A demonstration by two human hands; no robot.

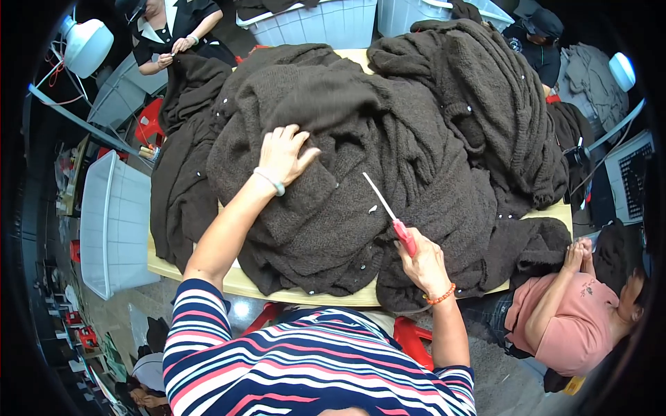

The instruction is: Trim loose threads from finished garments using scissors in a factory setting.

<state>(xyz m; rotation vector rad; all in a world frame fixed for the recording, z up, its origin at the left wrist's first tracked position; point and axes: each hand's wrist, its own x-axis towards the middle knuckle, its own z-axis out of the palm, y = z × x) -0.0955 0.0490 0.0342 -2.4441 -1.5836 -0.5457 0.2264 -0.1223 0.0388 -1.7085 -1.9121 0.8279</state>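
A heap of dark brown knitted garments covers most of the table in front of me. My left hand lies on the knit with fingers apart, beside a fold smeared by motion just beyond the fingertips. Whether any cloth is pinched there does not show. In my right hand is a red-handled tool with a long, thin, pale blade, pointing away and to the left over the heap. My fingers wrap round its handle. Close to the blade, a small white bit sits on the knit.
The pale yellow table edge runs along my front. White bins stand left and beyond the far edge. Co-workers are at the far left, far right and near right. Lamps flank the table.
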